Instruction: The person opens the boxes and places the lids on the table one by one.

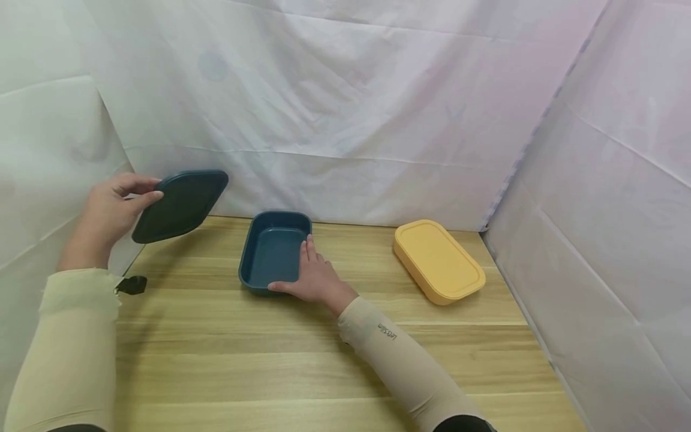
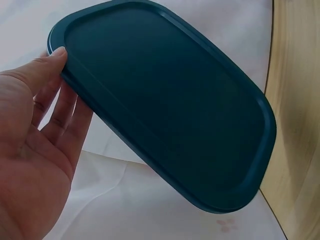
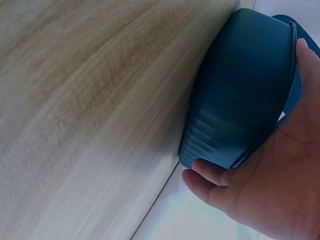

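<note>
My left hand (image 1: 110, 207) is raised at the left and pinches a dark teal lid (image 2: 165, 105) by one corner, thumb on one face and fingers behind. The lid is tilted, well above the table. A teal food container (image 1: 275, 255) stands uncovered on the table, its inside bare in the head view. My right hand (image 1: 313, 276) rests against its near right corner, thumb at the front rim and fairly straight fingers along the right side. In the right wrist view, fingertips (image 3: 202, 182) lie by the container's outer wall (image 3: 240, 85).
A yellow food container with its lid on (image 1: 439, 261) sits to the right on the wooden table (image 1: 243, 354). White cloth (image 1: 335, 90) hangs behind the table, with more cloth on both sides. A small black strap end (image 1: 132, 285) sticks out by the left wrist.
</note>
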Demonstrator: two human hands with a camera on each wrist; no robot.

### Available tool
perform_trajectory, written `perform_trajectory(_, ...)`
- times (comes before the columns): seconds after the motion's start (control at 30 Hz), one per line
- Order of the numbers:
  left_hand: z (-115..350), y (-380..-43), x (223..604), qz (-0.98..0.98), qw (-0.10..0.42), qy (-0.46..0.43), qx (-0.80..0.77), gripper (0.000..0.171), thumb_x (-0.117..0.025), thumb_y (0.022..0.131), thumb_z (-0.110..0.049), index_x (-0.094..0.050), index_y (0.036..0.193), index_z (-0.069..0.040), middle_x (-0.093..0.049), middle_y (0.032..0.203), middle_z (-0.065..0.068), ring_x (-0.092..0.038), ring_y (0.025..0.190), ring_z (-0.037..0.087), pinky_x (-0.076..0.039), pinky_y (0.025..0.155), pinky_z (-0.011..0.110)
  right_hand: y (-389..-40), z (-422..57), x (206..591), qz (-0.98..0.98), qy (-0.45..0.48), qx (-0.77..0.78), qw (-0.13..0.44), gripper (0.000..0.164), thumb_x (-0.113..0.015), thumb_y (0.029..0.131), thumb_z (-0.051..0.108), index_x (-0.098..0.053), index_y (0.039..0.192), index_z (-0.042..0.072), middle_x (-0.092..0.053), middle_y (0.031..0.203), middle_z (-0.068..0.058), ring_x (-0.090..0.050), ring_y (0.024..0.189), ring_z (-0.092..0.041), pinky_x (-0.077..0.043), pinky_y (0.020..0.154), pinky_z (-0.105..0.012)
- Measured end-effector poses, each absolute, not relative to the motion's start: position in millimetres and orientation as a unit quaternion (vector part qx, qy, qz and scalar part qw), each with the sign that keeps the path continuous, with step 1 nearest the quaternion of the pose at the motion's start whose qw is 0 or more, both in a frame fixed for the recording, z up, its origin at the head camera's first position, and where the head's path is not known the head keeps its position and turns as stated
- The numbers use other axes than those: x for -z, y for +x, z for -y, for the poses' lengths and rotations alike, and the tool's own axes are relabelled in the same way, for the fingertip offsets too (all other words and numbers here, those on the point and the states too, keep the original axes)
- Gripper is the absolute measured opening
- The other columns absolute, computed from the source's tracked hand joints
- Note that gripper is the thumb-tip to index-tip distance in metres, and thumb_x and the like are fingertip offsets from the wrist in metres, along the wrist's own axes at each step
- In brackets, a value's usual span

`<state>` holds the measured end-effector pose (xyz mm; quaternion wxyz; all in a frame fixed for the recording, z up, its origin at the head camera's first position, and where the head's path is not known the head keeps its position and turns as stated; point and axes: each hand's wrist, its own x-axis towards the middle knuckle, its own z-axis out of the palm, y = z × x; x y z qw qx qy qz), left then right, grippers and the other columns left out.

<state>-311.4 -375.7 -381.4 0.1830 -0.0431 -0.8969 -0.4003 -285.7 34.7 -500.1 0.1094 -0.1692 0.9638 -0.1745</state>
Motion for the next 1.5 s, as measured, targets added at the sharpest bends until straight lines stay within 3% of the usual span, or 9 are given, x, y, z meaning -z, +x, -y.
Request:
perform_trajectory(0.2, 375, -312, 386, 0.891, 0.179, -0.075, 0.41, 0.032, -0.078, 0.106, -0.015, -0.077, 0.131, 0.004, -0.061, 0.105, -0.041, -0.057, 0.098, -0.011, -0.044, 0.08, 0.004, -286, -36, 499, -0.964, -0.17, 0.174, 0.112, 0.137, -0.059, 0.088, 0.095, -0.003, 0.178, 0.007, 0.012, 0.185, -0.009, -0.025, 0.167, -0.036, -0.031, 0.13, -0.055)
perform_trajectory(0.57, 376, -307, 396, 0.897, 0.147, -0.082, 0.408, 0.031, -0.078, 0.106, -0.017, -0.077, 0.131, 0.002, -0.063, 0.109, -0.034, -0.057, 0.099, -0.009, -0.046, 0.078, 0.006, -281, -37, 497, -0.962, -0.166, 0.179, 0.119, 0.137, -0.061, 0.088, 0.093, -0.003, 0.178, 0.008, 0.012, 0.186, -0.009, -0.025, 0.167, -0.036, -0.03, 0.131, -0.054)
perform_trajectory(0.9, 378, -304, 398, 0.904, 0.037, -0.074, 0.42, 0.037, -0.08, 0.106, -0.027, -0.077, 0.135, -0.005, -0.068, 0.109, -0.031, -0.062, 0.1, -0.009, -0.052, 0.079, 0.013, -281, -40, 500, -0.964, -0.165, 0.175, 0.118, 0.137, -0.06, 0.089, 0.093, -0.002, 0.178, 0.007, 0.016, 0.184, -0.007, -0.024, 0.167, -0.036, -0.03, 0.131, -0.054)
perform_trajectory(1.17, 374, -300, 404, 0.902, 0.0, -0.115, 0.415, 0.025, -0.083, 0.102, -0.014, -0.081, 0.125, -0.003, -0.072, 0.115, -0.027, -0.063, 0.104, -0.007, -0.047, 0.086, 0.01, -281, -42, 500, -0.963, -0.163, 0.179, 0.119, 0.138, -0.06, 0.088, 0.094, -0.001, 0.178, 0.008, 0.016, 0.185, -0.006, -0.026, 0.166, -0.037, -0.031, 0.13, -0.054)
perform_trajectory(1.4, 370, -297, 413, 0.905, -0.034, -0.147, 0.397, 0.019, -0.081, 0.103, -0.011, -0.081, 0.121, -0.005, -0.074, 0.118, -0.006, -0.063, 0.103, 0.001, -0.049, 0.086, 0.014, -281, -43, 500, -0.963, -0.163, 0.178, 0.116, 0.137, -0.061, 0.088, 0.094, -0.004, 0.178, 0.007, 0.014, 0.185, -0.008, -0.028, 0.166, -0.038, -0.031, 0.13, -0.054)
perform_trajectory(1.5, 367, -296, 417, 0.907, -0.045, -0.168, 0.385, 0.014, -0.081, 0.102, -0.01, -0.082, 0.116, -0.008, -0.073, 0.122, -0.004, -0.063, 0.104, 0.002, -0.049, 0.086, 0.016, -281, -43, 500, -0.964, -0.164, 0.176, 0.116, 0.137, -0.06, 0.088, 0.094, -0.004, 0.178, 0.007, 0.015, 0.185, -0.007, -0.029, 0.165, -0.038, -0.031, 0.13, -0.054)
